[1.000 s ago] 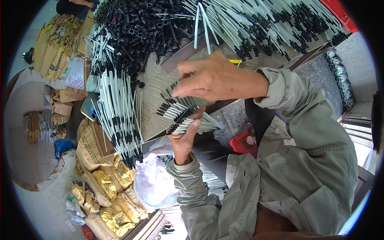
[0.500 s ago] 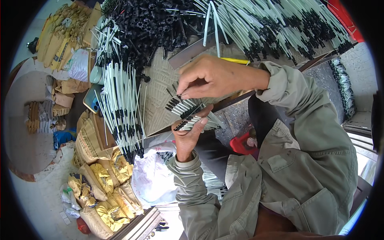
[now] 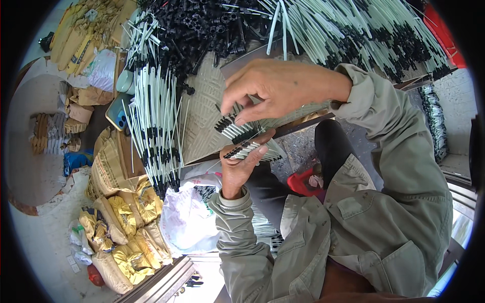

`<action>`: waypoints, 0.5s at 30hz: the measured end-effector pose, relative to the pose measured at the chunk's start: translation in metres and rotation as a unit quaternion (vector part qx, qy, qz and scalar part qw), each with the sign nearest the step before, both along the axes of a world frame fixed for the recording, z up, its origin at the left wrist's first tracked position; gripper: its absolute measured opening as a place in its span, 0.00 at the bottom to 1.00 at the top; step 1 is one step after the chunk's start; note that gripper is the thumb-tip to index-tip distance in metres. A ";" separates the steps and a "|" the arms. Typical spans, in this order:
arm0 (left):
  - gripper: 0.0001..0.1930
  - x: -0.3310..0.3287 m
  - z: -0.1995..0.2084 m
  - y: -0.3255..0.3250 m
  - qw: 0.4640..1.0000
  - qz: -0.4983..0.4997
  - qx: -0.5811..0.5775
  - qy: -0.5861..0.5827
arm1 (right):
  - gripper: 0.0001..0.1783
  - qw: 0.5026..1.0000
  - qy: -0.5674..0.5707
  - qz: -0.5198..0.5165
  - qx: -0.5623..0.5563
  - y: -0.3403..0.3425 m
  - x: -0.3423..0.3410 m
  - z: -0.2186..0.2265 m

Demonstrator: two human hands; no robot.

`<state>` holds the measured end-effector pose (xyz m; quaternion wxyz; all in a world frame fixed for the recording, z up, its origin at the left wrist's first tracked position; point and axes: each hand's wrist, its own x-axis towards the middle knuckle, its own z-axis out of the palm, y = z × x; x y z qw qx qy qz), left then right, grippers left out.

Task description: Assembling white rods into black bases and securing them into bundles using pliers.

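My left hand [image 3: 236, 174] is wrapped round a bundle of pale rods with black tips [image 3: 241, 135], held in front of the table's near edge. The rods fan out in two groups, with fingers between them. Above the bundle, my right hand [image 3: 275, 91] is closed with bent fingers, its thumb and fingertips at the black tips. What its fingertips grip, if anything, is hidden. Beside the hands, a tall pile of similar pale rods [image 3: 151, 111] lies across the table's left part.
Small black plastic parts [image 3: 212, 28] are heaped at the table's back. A broad pile of rods [image 3: 353, 35] covers the back right. Below on the left are a white plastic bag [image 3: 187, 222] and gold and brown packages [image 3: 132, 227]. A red object [image 3: 301, 183] shows by my legs.
My right hand has shifted slightly, its thumb moving onto the black tips of the bundle. The left hand still holds the rods. The whole view has shifted a little.
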<state>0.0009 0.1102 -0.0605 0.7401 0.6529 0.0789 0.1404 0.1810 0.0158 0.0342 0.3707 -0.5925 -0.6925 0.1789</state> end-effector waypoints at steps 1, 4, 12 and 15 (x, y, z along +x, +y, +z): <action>0.09 -0.001 0.002 0.001 1.000 -0.010 -0.001 -0.002 | 0.07 1.000 -0.003 0.016 0.010 0.001 0.001 -0.001; 0.10 -0.003 0.001 0.004 0.999 -0.022 0.018 0.014 | 0.07 0.998 0.009 0.044 0.045 0.004 0.003 -0.006; 0.11 -0.002 -0.003 0.005 1.000 -0.018 0.009 0.007 | 0.07 0.998 0.012 0.003 0.066 0.002 -0.009 -0.001; 0.11 -0.001 -0.001 0.005 1.000 -0.022 0.020 0.003 | 0.08 1.000 -0.010 -0.007 -0.018 0.002 -0.006 0.005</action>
